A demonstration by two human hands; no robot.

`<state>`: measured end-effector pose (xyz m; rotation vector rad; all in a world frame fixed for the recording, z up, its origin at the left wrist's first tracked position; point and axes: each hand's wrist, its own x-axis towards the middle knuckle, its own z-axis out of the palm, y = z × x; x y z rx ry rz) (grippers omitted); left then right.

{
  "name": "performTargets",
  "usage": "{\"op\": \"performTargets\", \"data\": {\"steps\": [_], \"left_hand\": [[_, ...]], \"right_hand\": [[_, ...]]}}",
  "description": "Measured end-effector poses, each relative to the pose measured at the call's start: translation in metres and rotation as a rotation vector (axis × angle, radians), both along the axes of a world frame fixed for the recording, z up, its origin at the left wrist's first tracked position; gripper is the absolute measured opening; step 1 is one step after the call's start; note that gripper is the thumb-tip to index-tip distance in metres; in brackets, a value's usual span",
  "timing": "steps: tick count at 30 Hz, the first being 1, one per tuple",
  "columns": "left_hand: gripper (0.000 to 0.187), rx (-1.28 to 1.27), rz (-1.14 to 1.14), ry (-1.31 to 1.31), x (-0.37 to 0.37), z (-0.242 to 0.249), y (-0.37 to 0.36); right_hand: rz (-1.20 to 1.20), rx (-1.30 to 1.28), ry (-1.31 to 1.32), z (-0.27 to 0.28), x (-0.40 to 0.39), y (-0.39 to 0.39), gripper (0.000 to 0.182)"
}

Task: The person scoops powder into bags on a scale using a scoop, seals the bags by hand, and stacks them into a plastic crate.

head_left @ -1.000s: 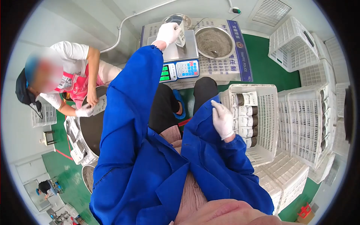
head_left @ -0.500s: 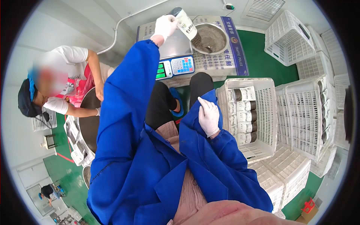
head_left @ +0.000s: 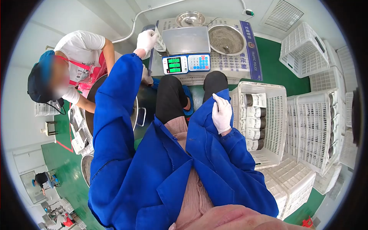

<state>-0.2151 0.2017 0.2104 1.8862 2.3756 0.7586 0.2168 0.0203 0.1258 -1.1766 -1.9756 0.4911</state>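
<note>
My left hand, in a white glove, is closed on the upper part of a printed pouch with dark contents, beside the left edge of the scale's steel pan. The pan is bare, and the scale's green display is lit. Resting on the blue coat over my right thigh, my gloved right hand is open and holds nothing. A steel bowl of grey-brown granular material stands right of the scale.
A co-worker leans over a large steel vessel at left. Another gloved hand shows below my left forearm. A white crate with several pouches stands right; stacked crates are beyond. A smaller steel bowl sits behind the scale.
My left hand has moved left and down with the pouch, from above the scale to beside it. The camera view has shifted, and my right hand stays on my thigh.
</note>
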Motion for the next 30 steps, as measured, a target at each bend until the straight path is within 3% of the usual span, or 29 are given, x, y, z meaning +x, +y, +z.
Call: {"op": "performTargets", "data": {"steps": [3, 15, 18, 23, 25, 30], "left_hand": [[0.025, 0.016, -0.006, -0.114, 0.011, -0.005, 0.0], [0.029, 0.022, -0.212, -0.074, 0.104, -0.007, 0.053], [0.029, -0.014, -0.257, -0.3, 0.14, -0.012, 0.075], [0.027, 0.047, -0.29, -0.373, 0.195, -0.013, 0.107], [0.026, 0.102, -0.268, -0.309, 0.203, -0.017, 0.117], [0.029, 0.066, -0.178, -0.63, 0.161, -0.012, 0.124]], "right_hand": [[-0.008, 0.004, -0.006, -0.001, -0.002, 0.001, 0.034], [-0.013, -0.04, 0.024, 0.0, 0.002, 0.001, 0.036], [-0.01, -0.057, 0.025, 0.0, 0.004, 0.002, 0.035], [0.008, -0.043, 0.032, 0.0, 0.006, 0.004, 0.035], [0.013, -0.057, 0.038, -0.003, 0.006, 0.005, 0.035], [0.005, -0.055, 0.053, -0.001, 0.006, 0.003, 0.034]]}}
